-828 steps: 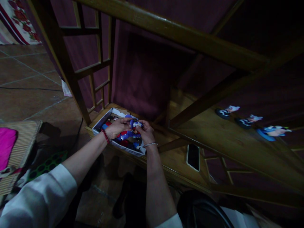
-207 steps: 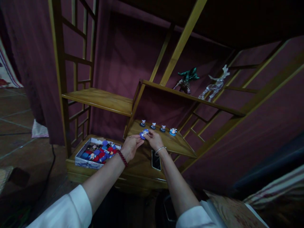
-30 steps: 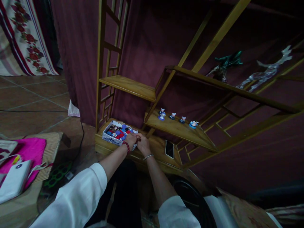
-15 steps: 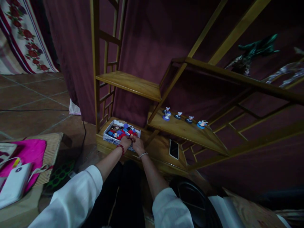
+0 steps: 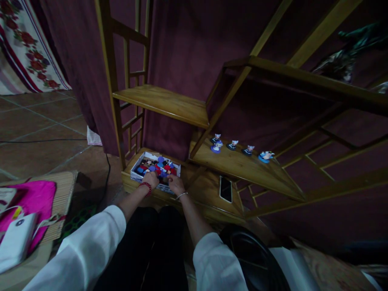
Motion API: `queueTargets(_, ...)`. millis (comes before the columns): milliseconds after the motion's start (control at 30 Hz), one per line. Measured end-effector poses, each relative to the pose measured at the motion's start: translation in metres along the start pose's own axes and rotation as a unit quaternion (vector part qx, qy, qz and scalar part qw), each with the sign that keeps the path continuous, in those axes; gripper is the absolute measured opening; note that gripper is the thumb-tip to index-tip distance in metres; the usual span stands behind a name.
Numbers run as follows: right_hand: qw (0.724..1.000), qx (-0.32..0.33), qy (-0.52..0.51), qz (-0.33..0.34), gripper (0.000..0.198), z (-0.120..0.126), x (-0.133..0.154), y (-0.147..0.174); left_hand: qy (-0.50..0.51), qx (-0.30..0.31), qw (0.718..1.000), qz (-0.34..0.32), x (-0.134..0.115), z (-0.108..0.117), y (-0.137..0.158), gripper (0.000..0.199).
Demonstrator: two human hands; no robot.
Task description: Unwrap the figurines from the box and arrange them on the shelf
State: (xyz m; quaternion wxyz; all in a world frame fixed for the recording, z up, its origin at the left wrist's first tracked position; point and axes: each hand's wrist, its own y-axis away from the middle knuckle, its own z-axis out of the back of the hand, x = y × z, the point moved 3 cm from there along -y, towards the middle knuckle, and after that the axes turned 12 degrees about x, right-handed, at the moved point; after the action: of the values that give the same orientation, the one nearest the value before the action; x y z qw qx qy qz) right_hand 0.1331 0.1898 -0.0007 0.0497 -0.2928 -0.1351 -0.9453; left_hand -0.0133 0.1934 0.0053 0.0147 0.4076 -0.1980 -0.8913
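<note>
A white open cardboard box (image 5: 138, 178) sits on the low left end of the wooden shelf unit. Small toy figurines (image 5: 160, 162) in red, blue, purple and black fill it in a jumble. My left hand (image 5: 150, 179), with a red bead bracelet, is over the box's near side, its fingers curled down among the figurines. My right hand (image 5: 176, 184), wearing a silver bracelet, reaches in at the near right corner, its fingers closed beside a red piece. Whatever either hand holds is too small and dim to make out. A small gap separates the hands.
Several small figurines (image 5: 233, 144) stand in a loose row on the raised shelf (image 5: 224, 161). A phone (image 5: 226, 189) lies on the lower board. The left shelf board (image 5: 163, 103) overhangs the box. At left, a white power bank (image 5: 18, 238) rests by a pink cloth (image 5: 39, 202).
My hands, together at the box's near edge before, have moved apart: the left has shifted left. The view has swung slightly, so the shelf's right side sits further right.
</note>
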Motion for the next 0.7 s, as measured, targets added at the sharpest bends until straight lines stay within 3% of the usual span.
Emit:
queueTargets(300, 0.998, 0.047, 0.025, -0.044, 0.029, -0.011, -0.001, -0.015, -0.026, 0.009, 0.999, 0.02, 0.002, -0.009, -0.012, 0.006)
queueTargets(700, 0.99, 0.121, 0.066, -0.035, 0.047, -0.03, -0.005, -0.037, -0.149, 0.058, 0.985, 0.059, 0.002, -0.015, -0.026, 0.026)
